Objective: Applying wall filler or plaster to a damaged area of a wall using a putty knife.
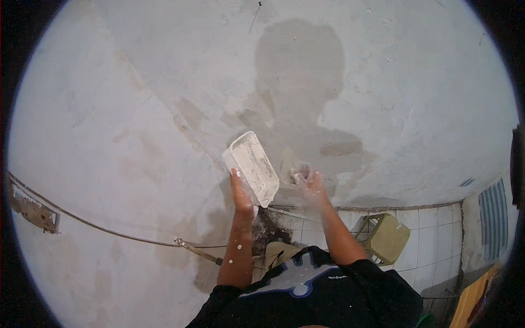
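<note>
We see the white tub (228,157) in front of the pale wall (164,65), though we cannot tell whether the two touch. It is an oblong, open vessel, and its long axis runs aslant, the far short end up and to the left, the near short end down and to the right, closer to upright than to level. Its open face is turned toward us, and a cream-coloured paste (254,164) coats the inside. Our left hand (241,198) grips the tub by its left long side, low down, the thumb lying along that outer wall; the rest of those fingers are hidden behind the tub, so we cannot tell how widely they are spread. Our right hand (313,187) is apart from the tub, just to the right of its lower half, and is blurred. Its fingers look drawn together on a pale flat piece (289,165), which sits between that hand and the tub, close to the wall; its exact kind we cannot make out. White specks dot the left forearm (246,262), below the tub. A head-and-shoulders shadow (299,60) falls on the wall above and right of the tub. Well to the tub's lower right, an olive-yellow stool (389,239) stands on white tiles (440,232).
</note>
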Demonstrator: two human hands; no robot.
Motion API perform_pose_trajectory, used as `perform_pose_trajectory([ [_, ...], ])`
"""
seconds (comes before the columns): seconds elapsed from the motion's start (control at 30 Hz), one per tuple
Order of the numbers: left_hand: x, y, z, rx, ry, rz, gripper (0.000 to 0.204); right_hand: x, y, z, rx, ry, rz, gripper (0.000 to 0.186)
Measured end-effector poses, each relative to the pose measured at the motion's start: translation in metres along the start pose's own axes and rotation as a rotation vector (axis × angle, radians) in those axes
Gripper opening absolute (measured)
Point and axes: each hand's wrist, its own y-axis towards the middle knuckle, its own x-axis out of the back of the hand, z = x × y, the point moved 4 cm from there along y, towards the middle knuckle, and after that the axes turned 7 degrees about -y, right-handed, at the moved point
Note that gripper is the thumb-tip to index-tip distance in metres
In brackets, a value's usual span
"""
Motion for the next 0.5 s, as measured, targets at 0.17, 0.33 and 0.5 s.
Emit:
perform_pose_trajectory([
  [0.17, -0.018, -0.01, -0.003, -0.043, -0.059, 0.018, 0.059, 0.026, 0.002, -0.03, -0.034, 1.05, -0.25, 0.021],
  [0.33, 0.01, -0.002, 0.003, -0.099, 0.018, -0.012, 0.057, 0.022, -0.013, -0.005, 0.027, 1.126, -0.203, 0.021],
  [0.5, 0.019, 0.004, 0.019, -0.056, -0.011, 0.071, 0.057, -0.022, 0.002, -0.026, 0.045, 1.032, -0.251, 0.016],
])
